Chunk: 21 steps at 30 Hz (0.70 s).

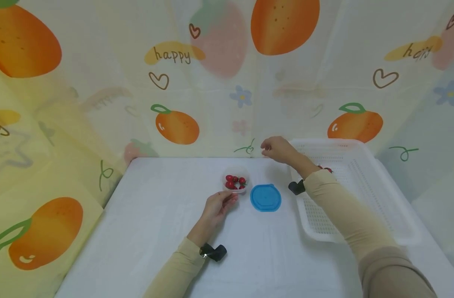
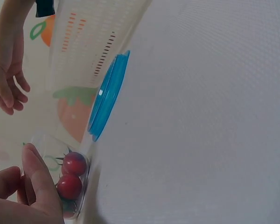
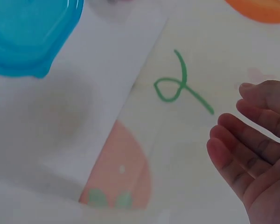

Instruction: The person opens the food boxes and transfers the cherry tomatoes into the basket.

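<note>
A small clear tub (image 1: 237, 191) of red cherry tomatoes (image 1: 230, 185) stands on the white table. My left hand (image 1: 216, 207) is at its near side, fingertips right at the rim; the left wrist view shows its loosely bent fingers (image 2: 39, 179) overlapping the tub wall (image 2: 86, 184). Raised beyond the table's back edge, my right hand (image 1: 279, 150) is relaxed, and the right wrist view shows nothing between its gently bent fingers (image 3: 242, 161). A round blue lid (image 1: 266, 198) lies flat to the right of the tub.
A large white perforated basket (image 1: 316, 236) occupies the table's right side, partly under my right forearm. A few cherry tomatoes (image 1: 327, 169) show inside it beside the sleeve. Behind the table (image 1: 156, 215) hangs a fruit-patterned cloth (image 1: 212, 95).
</note>
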Each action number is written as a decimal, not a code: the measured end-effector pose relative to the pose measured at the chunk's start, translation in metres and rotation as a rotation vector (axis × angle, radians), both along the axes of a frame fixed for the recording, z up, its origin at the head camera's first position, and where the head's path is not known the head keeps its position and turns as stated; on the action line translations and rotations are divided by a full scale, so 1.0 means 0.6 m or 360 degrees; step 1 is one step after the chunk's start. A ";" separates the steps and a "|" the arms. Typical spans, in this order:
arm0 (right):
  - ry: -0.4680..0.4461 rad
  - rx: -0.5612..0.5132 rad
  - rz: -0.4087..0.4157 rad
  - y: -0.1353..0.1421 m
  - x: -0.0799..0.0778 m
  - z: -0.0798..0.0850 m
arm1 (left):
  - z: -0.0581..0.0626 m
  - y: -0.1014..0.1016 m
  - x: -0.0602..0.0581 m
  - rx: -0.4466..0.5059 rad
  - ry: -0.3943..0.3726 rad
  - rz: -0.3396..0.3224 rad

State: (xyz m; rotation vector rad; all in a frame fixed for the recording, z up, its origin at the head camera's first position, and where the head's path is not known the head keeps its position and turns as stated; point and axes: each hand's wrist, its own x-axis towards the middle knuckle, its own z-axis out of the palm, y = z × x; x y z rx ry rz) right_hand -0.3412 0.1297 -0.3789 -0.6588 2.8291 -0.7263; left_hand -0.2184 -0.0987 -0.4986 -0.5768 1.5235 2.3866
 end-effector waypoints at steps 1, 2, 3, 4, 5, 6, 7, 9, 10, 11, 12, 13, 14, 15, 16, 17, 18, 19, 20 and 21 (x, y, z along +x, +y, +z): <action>0.0006 0.0004 0.0017 -0.007 0.001 -0.001 | 0.000 0.000 0.000 0.0003 0.0000 0.0002; 0.0002 0.0006 0.0028 -0.014 0.003 -0.002 | 0.000 0.000 0.000 0.0005 -0.0003 0.0003; -0.0011 0.0010 0.0031 -0.021 0.005 -0.004 | 0.000 0.000 -0.001 0.0007 -0.0004 0.0003; -0.0010 0.0015 0.0045 -0.028 0.007 -0.006 | 0.000 0.000 -0.001 0.0002 -0.0004 0.0002; -0.0017 0.0017 0.0057 -0.035 0.008 -0.008 | 0.000 0.000 -0.001 0.0000 -0.0003 0.0002; -0.0028 0.0019 0.0068 -0.042 0.009 -0.011 | -0.001 -0.001 -0.002 -0.0005 -0.0005 0.0002; -0.0035 0.0027 0.0085 -0.049 0.009 -0.014 | -0.001 -0.001 -0.002 -0.0006 -0.0008 0.0003; -0.0046 0.0042 0.0115 -0.064 0.011 -0.018 | -0.001 -0.001 -0.002 -0.0013 -0.0008 0.0002; -0.0055 0.0054 0.0132 -0.071 0.012 -0.019 | -0.001 -0.001 -0.003 -0.0016 -0.0008 0.0002; -0.0061 0.0075 0.0150 -0.078 0.013 -0.020 | -0.001 -0.002 -0.003 -0.0016 -0.0010 0.0002; -0.0065 0.0100 0.0168 -0.085 0.014 -0.020 | -0.001 -0.002 -0.003 -0.0016 -0.0014 0.0002; -0.0069 0.0122 0.0179 -0.093 0.017 -0.021 | -0.001 -0.002 -0.003 -0.0014 -0.0014 0.0001; -0.0077 0.0136 0.0192 -0.100 0.019 -0.023 | 0.000 -0.002 -0.003 -0.0014 -0.0014 0.0001; -0.0082 0.0158 0.0209 -0.107 0.020 -0.025 | 0.000 -0.002 -0.003 -0.0011 -0.0017 0.0004; -0.0094 0.0173 0.0224 -0.113 0.022 -0.028 | -0.001 -0.002 -0.003 -0.0003 -0.0017 0.0008; -0.0094 0.0189 0.0247 -0.120 0.023 -0.032 | -0.001 -0.002 -0.003 0.0006 -0.0015 0.0011; -0.0099 0.0197 0.0266 -0.126 0.025 -0.036 | -0.001 -0.002 -0.003 0.0012 -0.0007 0.0012; -0.0117 0.0203 0.0276 -0.131 0.027 -0.041 | -0.002 -0.002 -0.003 0.0020 -0.0008 0.0015; -0.0133 0.0209 0.0291 -0.135 0.028 -0.045 | -0.002 -0.002 -0.003 0.0026 -0.0007 0.0015; -0.0153 0.0215 0.0300 -0.139 0.031 -0.049 | -0.003 -0.002 -0.003 0.0035 -0.0007 0.0014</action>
